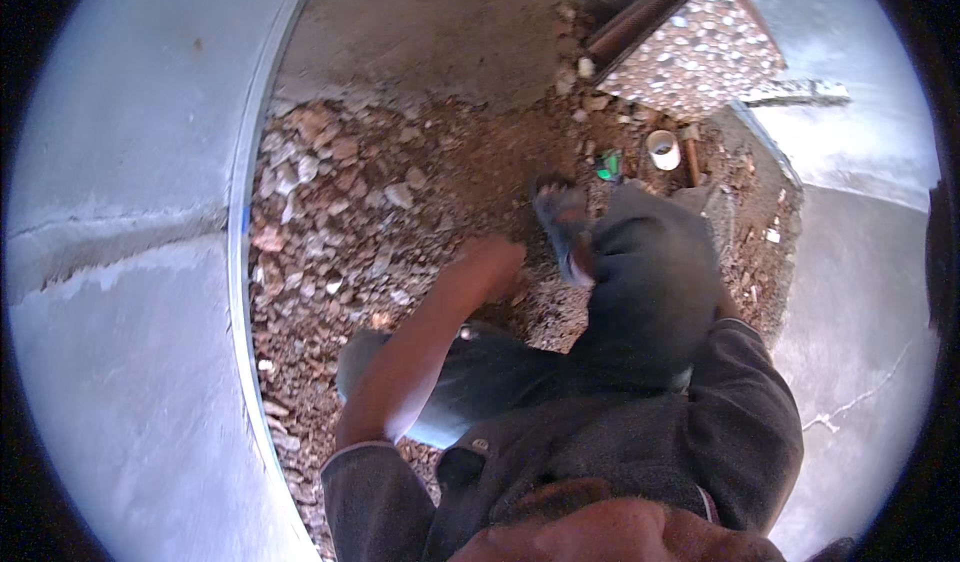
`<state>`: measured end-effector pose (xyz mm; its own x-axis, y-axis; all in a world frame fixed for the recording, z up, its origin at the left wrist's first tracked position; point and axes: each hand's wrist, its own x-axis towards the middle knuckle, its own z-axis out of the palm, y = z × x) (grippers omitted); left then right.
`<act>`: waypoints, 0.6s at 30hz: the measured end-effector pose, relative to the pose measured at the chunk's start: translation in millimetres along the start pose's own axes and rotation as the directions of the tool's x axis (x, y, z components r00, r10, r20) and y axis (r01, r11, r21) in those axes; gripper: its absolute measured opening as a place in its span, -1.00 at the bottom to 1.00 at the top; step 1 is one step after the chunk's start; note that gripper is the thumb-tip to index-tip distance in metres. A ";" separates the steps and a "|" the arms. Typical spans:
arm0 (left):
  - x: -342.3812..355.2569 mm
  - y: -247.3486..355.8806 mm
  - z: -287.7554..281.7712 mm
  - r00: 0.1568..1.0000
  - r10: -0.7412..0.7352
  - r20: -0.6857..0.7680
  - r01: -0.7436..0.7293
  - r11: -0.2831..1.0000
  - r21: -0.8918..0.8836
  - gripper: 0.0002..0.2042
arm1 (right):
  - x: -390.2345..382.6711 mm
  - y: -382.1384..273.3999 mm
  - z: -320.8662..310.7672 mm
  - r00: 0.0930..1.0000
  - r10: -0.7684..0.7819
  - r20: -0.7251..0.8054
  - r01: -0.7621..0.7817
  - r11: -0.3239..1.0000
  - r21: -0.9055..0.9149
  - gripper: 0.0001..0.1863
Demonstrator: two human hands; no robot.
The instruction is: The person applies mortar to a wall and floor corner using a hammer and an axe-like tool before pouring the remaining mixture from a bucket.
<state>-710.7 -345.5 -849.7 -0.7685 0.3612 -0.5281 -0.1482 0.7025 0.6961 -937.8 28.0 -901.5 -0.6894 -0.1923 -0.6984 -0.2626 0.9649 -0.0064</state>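
- Saw left hand (pixel 494 267) bent down over the rubble (pixel 340 212), near the middle of the view, fingers folded under and blurred.
- Could not tell the opening of the left grip, nor any stone within it; fingertips hidden beneath the hand.
- Could not tell touching from hovering over the ground either.
- Found right hand out of sight behind the right knee (pixel 655 232); saw a bit of forearm between knee and dark sleeve (pixel 745 392), so could not read any grip there.
- Counted one sandalled foot (pixel 568 230), two bent knees, one white cup (pixel 663 149), one brown stick (pixel 692 157), one green thing (pixel 608 166), one pebble-patterned panel (pixel 700 52).
- Gave up counting stones: too many, pale and reddish, mixed with brown dirt (pixel 500 152).
- Placed the rubble directly below and around the left hand, thickest to its left and beyond.
- Noted foot just right of the left hand and a little beyond it.
- Noted green thing, cup and stick farther off, past the right knee, with stick just beside cup and panel behind both.
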 end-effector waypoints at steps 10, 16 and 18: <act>-60.5 17.9 -4.2 0.926 -0.258 -0.274 0.239 0.966 -0.102 -0.56 | 60.1 -0.8 52.4 0.746 -0.178 -0.641 0.232 0.973 0.000 -0.43; -75.6 38.9 -17.2 0.842 -0.309 -0.442 0.326 0.945 -0.039 -0.64 | 71.5 35.8 71.6 0.702 -0.004 -0.712 0.101 0.991 0.094 -0.41; -79.8 47.9 -21.3 0.821 -0.324 -0.470 0.315 0.944 -0.099 -0.64 | 71.2 45.6 64.3 0.722 -0.147 -0.676 0.201 0.980 0.002 -0.40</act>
<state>-669.7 -353.7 -763.8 -0.8757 -0.2189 -0.4304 -0.4438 0.7159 0.5389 -955.4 69.8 -997.5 -0.9157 -0.4015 -0.0189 -0.3945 0.9069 -0.1480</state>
